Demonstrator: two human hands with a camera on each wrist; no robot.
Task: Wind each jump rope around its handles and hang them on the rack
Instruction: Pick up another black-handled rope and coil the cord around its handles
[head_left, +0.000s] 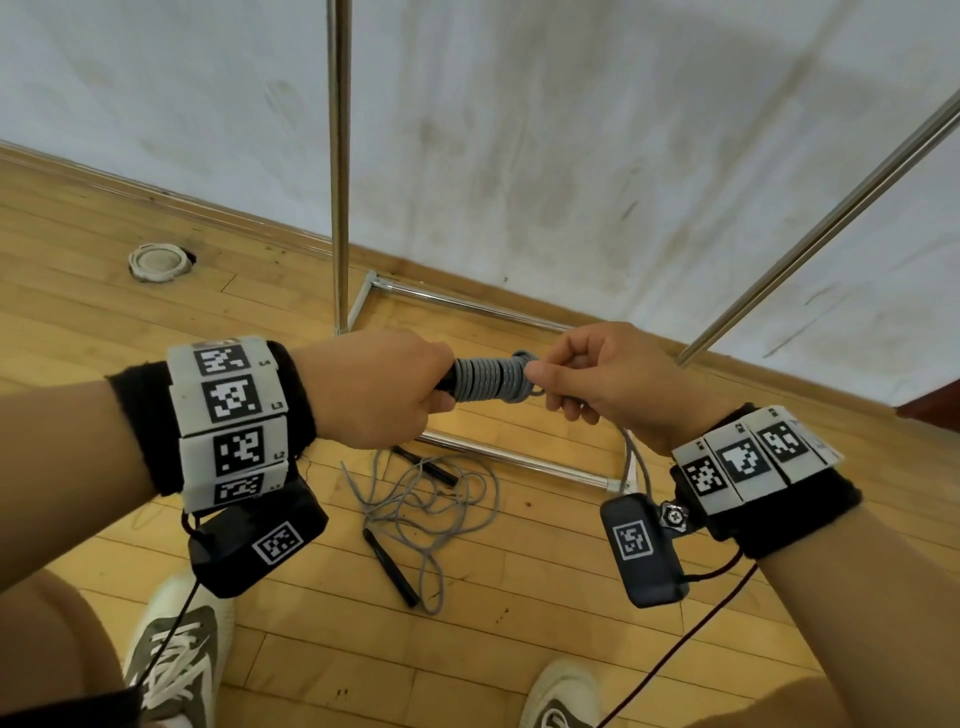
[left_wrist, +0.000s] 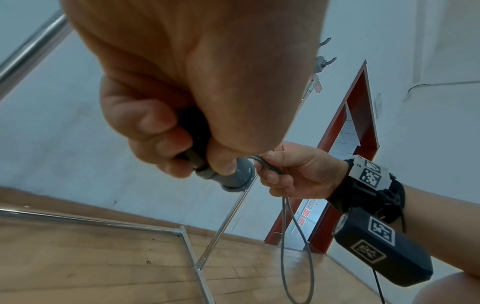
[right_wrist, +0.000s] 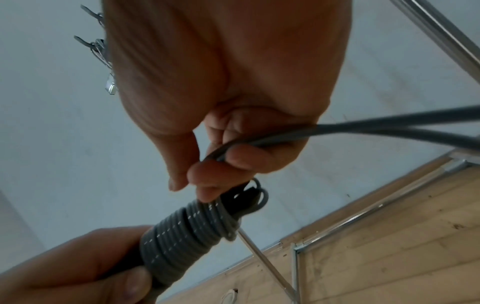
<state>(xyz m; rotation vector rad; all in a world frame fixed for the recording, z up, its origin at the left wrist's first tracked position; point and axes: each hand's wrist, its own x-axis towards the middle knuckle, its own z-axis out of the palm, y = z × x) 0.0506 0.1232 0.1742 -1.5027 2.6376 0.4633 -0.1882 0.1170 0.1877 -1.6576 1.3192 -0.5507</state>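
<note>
Two jump ropes concerned us: our left hand gripped the black handles wound in grey plastic cord, our right hand pinched its loose tail, so tucking seemed next, while another grey rope lay unwound on the floor beside the chrome rack.
</note>
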